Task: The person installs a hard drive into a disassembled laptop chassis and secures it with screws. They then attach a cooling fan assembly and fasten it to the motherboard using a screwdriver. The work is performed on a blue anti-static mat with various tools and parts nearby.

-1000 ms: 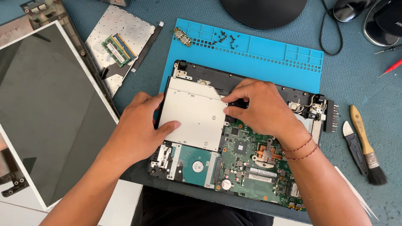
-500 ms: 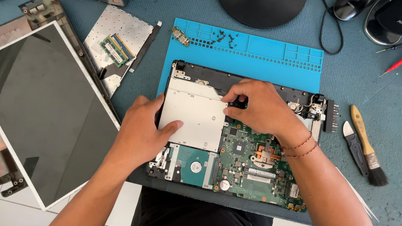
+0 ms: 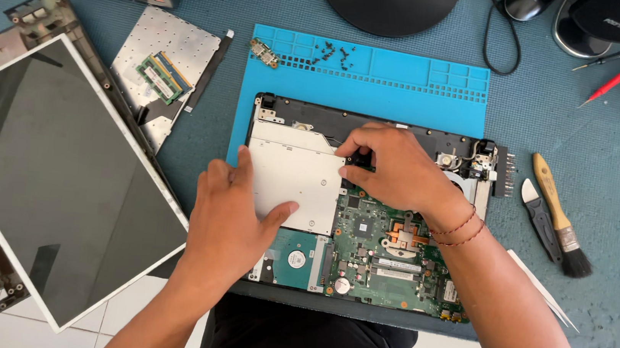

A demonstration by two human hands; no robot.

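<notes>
Opened black laptop base (image 3: 406,134) with bare green circuit board (image 3: 385,262) lies half on blue silicone work mat (image 3: 411,92), near tabletop (image 3: 614,198) front edge. Flat silver metal optical drive (image 3: 291,168) sits in base's left half. Left hand (image 3: 232,219) rests flat, fingers spread, on drive's left edge, thumb across its front. Right hand (image 3: 399,168) curled, fingertips pinching small black part at drive's right edge. Detached screen panel (image 3: 42,169) overhangs tabletop's left front corner. Wooden-handled brush (image 3: 558,219) lies toward right edge.

The left hand (image 3: 232,219) is covering part of the silver drive (image 3: 294,176). The picture's edge is cutting off the screen panel (image 3: 41,176).
</notes>
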